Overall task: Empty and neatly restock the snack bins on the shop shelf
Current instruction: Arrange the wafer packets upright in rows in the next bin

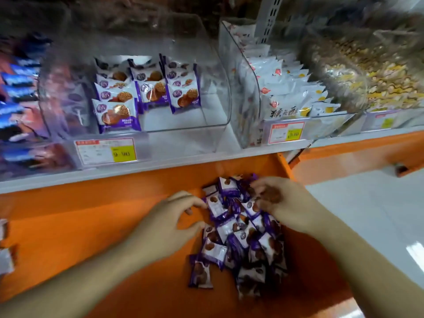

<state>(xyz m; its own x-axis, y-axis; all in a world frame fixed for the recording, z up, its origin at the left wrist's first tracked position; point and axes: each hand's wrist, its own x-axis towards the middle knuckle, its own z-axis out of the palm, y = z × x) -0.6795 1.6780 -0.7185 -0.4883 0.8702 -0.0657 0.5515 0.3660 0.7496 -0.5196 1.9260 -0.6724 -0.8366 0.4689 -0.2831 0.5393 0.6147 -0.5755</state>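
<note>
I judge the step in hand to be gathering packets from the loose pile of purple snack packets (241,230) on the orange ledge (80,226) below the shelf; to do it well I square a few face-up with labels one way, then carry them to the half-filled clear bin (215,88) up on the shelf, extending the neat rows (146,88) to the right. My left hand (169,223) is half open, fingertips and thumb touching packets at the pile's left edge. My right hand (282,198) curls loosely over the far side, and I cannot tell whether it pinches a packet.
</note>
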